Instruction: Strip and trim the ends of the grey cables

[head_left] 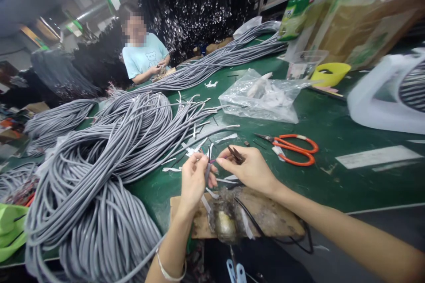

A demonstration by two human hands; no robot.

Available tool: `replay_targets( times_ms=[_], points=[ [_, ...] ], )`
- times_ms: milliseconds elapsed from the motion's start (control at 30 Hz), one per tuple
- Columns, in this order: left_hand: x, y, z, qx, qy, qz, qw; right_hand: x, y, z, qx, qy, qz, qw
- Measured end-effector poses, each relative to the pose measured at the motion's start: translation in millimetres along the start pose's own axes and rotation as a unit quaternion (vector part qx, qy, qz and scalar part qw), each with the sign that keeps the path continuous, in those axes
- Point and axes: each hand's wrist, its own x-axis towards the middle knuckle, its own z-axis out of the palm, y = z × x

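My left hand (pixel 193 180) is closed in a pinch round the stripped end of a grey cable (pixel 208 169), held upright just above a wooden block (pixel 265 216). My right hand (pixel 249 169) is closed too: its fingertips meet the thin coloured wires at the cable's tip, and a small dark tool (pixel 236 154) is tucked in its fingers. A lump wrapped in plastic (pixel 226 221) with a black cord sits on the block, below both hands. Short white offcuts of sheath (pixel 194 148) lie on the green table (pixel 332 185) beyond my fingers.
A large heap of grey cables (pixel 99 172) fills the left; more bundles run to the far end, where a person in a light blue shirt (pixel 143 56) works. Orange-handled scissors (pixel 294 147), a clear plastic bag (pixel 262 97), a yellow bowl (pixel 330 73) and a white fan (pixel 392 93) lie right.
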Motion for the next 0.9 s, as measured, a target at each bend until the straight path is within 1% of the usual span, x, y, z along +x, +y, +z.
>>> replay_targets(
  times_ms=[67,133,167,233,267,300,333,367,400,433,467,500,533,600,633,667,700,733,767,800,833,867,900],
  points=[
    [0,-2,-2.4,0.043,-0.041,0.005,0.998,3,3,-4,-0.022,-0.005,0.012,1.000],
    [0,-4,-6.2,0.086,-0.072,0.015,0.994,3,6,-10,-0.067,-0.031,0.013,0.997],
    [1,-5,-8.3,0.105,-0.081,0.022,0.991,3,8,-14,-0.098,-0.050,0.002,0.994],
    [1,-8,-12.0,0.143,-0.079,0.040,0.986,-1,11,-26,-0.165,-0.081,-0.036,0.982],
    [2,-9,-13.3,0.160,-0.071,0.050,0.983,-3,13,-34,-0.199,-0.081,-0.052,0.975],
    [2,-10,-14.3,0.174,-0.063,0.056,0.981,-5,15,-43,-0.236,-0.068,-0.059,0.968],
    [2,-11,-14.8,0.184,-0.054,0.059,0.980,-6,17,-53,-0.277,-0.045,-0.050,0.958],
    [2,-11,-14.8,0.189,-0.045,0.058,0.979,-7,19,-64,-0.329,-0.013,-0.022,0.944],
    [2,-11,-14.6,0.190,-0.036,0.052,0.980,-6,21,-75,-0.390,0.013,0.017,0.921],
    [2,-10,-14.0,0.187,-0.024,0.043,0.981,-4,23,-86,-0.447,0.010,0.062,0.893],
    [1,-9,-13.3,0.183,-0.007,0.033,0.983,-2,25,-95,-0.489,-0.014,0.110,0.865],
    [1,-7,-12.6,0.180,0.012,0.025,0.983,2,27,-103,-0.512,-0.038,0.150,0.845],
    [0,-6,-11.9,0.179,0.030,0.021,0.983,5,29,-109,-0.524,-0.058,0.178,0.831],
    [-2,-4,-10.8,0.186,0.050,0.040,0.981,11,31,-115,-0.529,-0.082,0.204,0.820],
    [-4,-4,-10.5,0.195,0.054,0.065,0.977,14,31,-114,-0.528,-0.078,0.201,0.821],
    [-5,-4,-10.4,0.209,0.056,0.098,0.971,16,29,-111,-0.515,-0.064,0.190,0.833],
    [-6,-4,-10.4,0.227,0.058,0.133,0.963,18,27,-106,-0.480,-0.042,0.173,0.859],
    [-8,-5,-10.6,0.248,0.063,0.166,0.952,19,23,-98,-0.417,-0.020,0.151,0.896],
    [-8,-6,-10.9,0.268,0.069,0.195,0.941,20,17,-88,-0.323,0.001,0.124,0.938],
    [-9,-6,-11.3,0.284,0.074,0.218,0.931,21,11,-77,-0.201,0.001,0.099,0.974],
    [-9,-7,-11.8,0.294,0.076,0.236,0.923,22,4,-65,-0.088,-0.026,0.077,0.993],
    [-10,-7,-12.2,0.300,0.078,0.247,0.918,23,-4,-54,-0.007,-0.057,0.063,0.996],
    [-10,-7,-12.6,0.302,0.080,0.252,0.916,25,-11,-42,0.042,-0.087,0.055,0.994]
  ],
)
